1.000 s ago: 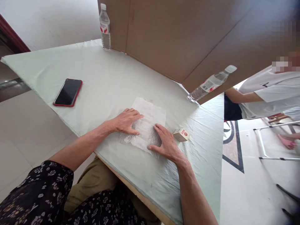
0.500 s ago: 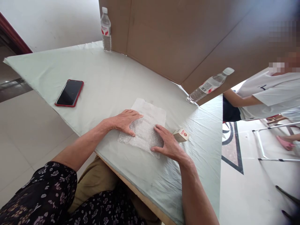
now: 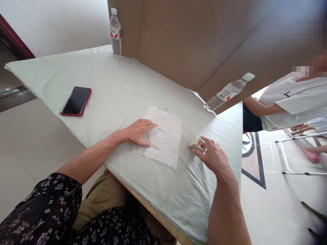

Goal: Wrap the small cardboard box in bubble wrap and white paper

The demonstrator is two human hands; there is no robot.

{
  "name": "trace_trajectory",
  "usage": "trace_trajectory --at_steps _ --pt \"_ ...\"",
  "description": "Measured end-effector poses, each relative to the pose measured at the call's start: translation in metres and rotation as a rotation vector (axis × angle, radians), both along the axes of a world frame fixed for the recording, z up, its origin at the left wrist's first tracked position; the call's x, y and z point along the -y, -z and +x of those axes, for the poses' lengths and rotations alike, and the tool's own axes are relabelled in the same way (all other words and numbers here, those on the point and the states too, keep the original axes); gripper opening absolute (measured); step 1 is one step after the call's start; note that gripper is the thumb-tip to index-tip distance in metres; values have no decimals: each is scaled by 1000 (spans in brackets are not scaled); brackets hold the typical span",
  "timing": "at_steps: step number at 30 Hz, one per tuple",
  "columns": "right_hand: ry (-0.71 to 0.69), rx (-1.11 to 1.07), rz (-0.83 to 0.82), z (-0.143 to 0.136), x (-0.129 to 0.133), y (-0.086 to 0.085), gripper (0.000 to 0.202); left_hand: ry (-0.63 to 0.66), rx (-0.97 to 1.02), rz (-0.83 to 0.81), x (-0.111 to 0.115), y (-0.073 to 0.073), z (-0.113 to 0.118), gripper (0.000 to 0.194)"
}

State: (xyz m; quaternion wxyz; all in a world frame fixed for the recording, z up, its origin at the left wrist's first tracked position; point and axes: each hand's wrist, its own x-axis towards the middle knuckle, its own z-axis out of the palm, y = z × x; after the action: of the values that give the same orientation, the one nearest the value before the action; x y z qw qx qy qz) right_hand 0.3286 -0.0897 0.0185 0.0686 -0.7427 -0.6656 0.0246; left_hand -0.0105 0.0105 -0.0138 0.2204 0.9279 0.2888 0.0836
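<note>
A sheet of bubble wrap (image 3: 166,136) lies flat on the cloth-covered table in front of me. My left hand (image 3: 140,132) rests on its left part, fingers stretched out and thumb apart. To the right of the sheet is a small printed cardboard box (image 3: 197,145), cream with a red mark. My right hand (image 3: 213,154) has it between thumb and fingers, from its right side. The box is still at table level; whether its underside touches the cloth I cannot tell.
A phone in a red case (image 3: 76,101) lies at the left. One water bottle (image 3: 115,32) stands at the back, and another bottle (image 3: 228,92) stands at the right, both against a tall cardboard panel (image 3: 173,37). A person in a white shirt (image 3: 293,98) sits beyond the table's right edge.
My right hand has left the bubble wrap and moved right to the small box, closing round it. The left hand has hardly moved, and the sheet's right side now shows uncovered.
</note>
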Motion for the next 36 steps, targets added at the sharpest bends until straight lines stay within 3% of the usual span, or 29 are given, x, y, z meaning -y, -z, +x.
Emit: trace_trajectory --at_steps 2,5,10,16,21,36 --pt "37 -36 -35 5 -1 8 50 -4 29 -1 0 0 1 82" --pt "7 -151 54 -4 2 7 50 -16 55 17 -1 1 1 74" --pt "-200 -351 167 -58 -8 -3 52 -29 18 35 -2 3 1 81" --pt "-411 -300 41 -110 -39 20 51 -20 29 40 -3 4 1 86" --pt "-423 -339 22 -107 -40 33 60 -11 25 35 -3 3 2 83" --pt "-371 -353 78 -108 -37 37 55 -13 13 32 -2 0 1 81"
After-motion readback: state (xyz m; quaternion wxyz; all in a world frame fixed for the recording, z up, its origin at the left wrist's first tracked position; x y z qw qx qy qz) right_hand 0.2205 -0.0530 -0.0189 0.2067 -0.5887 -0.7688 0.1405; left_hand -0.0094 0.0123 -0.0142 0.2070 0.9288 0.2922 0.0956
